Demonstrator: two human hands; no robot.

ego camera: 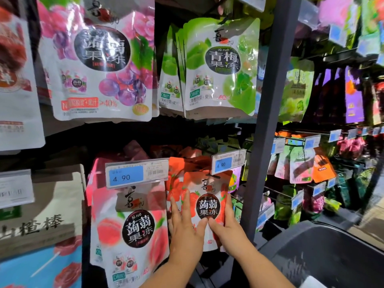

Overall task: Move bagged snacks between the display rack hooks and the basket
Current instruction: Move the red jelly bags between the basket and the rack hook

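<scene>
Your right hand (230,229) pinches the strawberry jelly bag (207,190) at its lower right edge, with the thumb on the front and the fingers wrapped behind. Your left hand (185,229) lies on the bag's lower left with straight fingers. Its thumb presses the front and touches your right thumb. It is a flat press rather than a clench.

The bag hangs upright just left of the grey post (270,121), low on the rack. Its top is tucked behind a price tag (228,161) marked 4 90, so you cannot tell whether it sits on a hook. More red bags (176,173) stand close behind it, a little further from the post.

Further left of the post on the same row hangs a peach jelly bag (133,229), under its own price tag (136,173). Higher up, a green plum bag (222,67) hangs just left of the post, and a grape bag (101,65) hangs well to the left of it. The dark basket (332,256) sits low on the right of the post, near its foot.
</scene>
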